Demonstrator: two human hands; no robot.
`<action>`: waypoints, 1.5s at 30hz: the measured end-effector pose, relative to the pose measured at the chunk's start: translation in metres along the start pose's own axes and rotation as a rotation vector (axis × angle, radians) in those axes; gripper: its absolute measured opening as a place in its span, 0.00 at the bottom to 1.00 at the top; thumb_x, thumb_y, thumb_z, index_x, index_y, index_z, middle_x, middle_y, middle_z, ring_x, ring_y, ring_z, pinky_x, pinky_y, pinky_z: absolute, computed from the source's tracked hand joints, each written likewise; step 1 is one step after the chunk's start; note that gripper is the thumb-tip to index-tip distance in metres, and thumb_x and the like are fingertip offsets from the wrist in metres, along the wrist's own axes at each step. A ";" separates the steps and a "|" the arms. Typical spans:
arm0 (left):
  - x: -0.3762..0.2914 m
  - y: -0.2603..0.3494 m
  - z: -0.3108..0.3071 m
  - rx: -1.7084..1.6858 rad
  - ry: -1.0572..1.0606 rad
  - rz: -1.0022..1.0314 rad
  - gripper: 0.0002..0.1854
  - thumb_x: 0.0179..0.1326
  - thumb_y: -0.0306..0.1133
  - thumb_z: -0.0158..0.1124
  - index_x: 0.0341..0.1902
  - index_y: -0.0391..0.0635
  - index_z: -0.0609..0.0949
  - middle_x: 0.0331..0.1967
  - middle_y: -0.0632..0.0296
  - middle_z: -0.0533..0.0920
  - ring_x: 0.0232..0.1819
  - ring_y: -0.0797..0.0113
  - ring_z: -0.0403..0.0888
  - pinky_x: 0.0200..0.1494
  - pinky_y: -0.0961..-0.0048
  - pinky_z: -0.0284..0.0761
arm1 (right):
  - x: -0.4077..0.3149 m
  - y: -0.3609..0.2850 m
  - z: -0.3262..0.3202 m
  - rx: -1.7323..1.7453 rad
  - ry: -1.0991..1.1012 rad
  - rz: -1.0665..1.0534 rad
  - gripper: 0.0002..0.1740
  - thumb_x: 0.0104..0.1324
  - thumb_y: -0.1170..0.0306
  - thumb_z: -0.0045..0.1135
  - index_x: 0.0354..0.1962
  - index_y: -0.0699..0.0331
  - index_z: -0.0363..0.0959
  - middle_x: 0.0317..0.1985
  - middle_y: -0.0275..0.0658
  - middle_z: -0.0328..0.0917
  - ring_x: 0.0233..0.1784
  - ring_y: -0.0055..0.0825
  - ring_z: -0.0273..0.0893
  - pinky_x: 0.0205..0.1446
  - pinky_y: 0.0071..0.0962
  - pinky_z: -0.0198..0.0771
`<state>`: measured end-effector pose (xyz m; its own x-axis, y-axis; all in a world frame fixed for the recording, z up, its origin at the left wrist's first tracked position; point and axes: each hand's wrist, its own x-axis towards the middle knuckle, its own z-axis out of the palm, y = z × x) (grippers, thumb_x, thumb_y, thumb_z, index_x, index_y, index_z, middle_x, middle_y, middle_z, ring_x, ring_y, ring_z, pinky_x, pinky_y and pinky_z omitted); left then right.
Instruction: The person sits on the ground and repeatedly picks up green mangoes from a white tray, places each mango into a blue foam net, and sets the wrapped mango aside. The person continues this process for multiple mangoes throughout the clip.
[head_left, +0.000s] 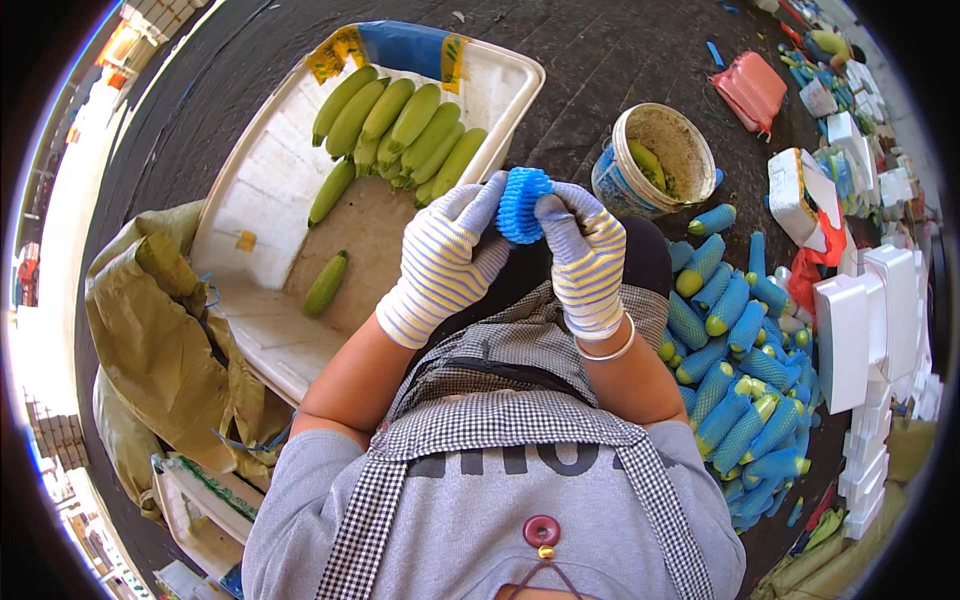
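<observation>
Both hands wear white knit gloves with yellow and purple stripes. Between them, above the lap, is a bunched blue foam net sleeve. My left hand grips its left side, and my right hand pinches its right side. Whether anything sits inside the sleeve is hidden. Ahead and to the left stands a large white foam box with tape on its far rim. Inside, green zucchini lie stacked at the far end, and a single zucchini rests nearer me.
A dirty bucket with plant scraps stands ahead right. Net-sleeved zucchini are heaped by my right side. Beyond them are white foam boxes and a pink bundle. An olive sack lies left. Another person is far right.
</observation>
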<state>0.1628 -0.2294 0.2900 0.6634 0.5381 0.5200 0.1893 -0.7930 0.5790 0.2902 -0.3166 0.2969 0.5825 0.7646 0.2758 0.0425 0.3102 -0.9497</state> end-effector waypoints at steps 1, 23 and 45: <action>-0.012 -0.011 -0.005 -0.472 -0.140 -0.188 0.42 0.44 0.33 0.74 0.66 0.37 0.67 0.56 0.47 0.76 0.59 0.51 0.74 0.62 0.65 0.68 | -0.003 0.008 0.004 0.127 -0.024 0.117 0.07 0.65 0.75 0.57 0.39 0.69 0.78 0.33 0.34 0.79 0.34 0.15 0.74 0.40 0.15 0.70; -0.004 -0.088 -0.027 -0.385 0.191 0.262 0.16 0.50 0.35 0.66 0.45 0.49 0.81 0.20 0.65 0.76 0.22 0.65 0.78 0.23 0.67 0.71 | 0.068 0.120 0.044 -0.533 -0.587 -0.206 0.25 0.64 0.71 0.58 0.57 0.67 0.64 0.55 0.41 0.73 0.56 0.30 0.74 0.62 0.29 0.67; -0.153 -0.410 0.027 -1.011 0.371 -1.635 0.33 0.46 0.51 0.74 0.51 0.41 0.78 0.43 0.56 0.80 0.44 0.60 0.77 0.51 0.65 0.72 | 0.087 0.168 0.095 -0.604 -0.705 -0.249 0.11 0.61 0.79 0.55 0.42 0.70 0.76 0.46 0.44 0.80 0.49 0.32 0.79 0.58 0.33 0.73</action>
<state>0.0031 0.0052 -0.0437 0.1248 0.5954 -0.7937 -0.1423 0.8024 0.5795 0.2708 -0.1441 0.1752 -0.1134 0.9413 0.3181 0.6250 0.3164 -0.7136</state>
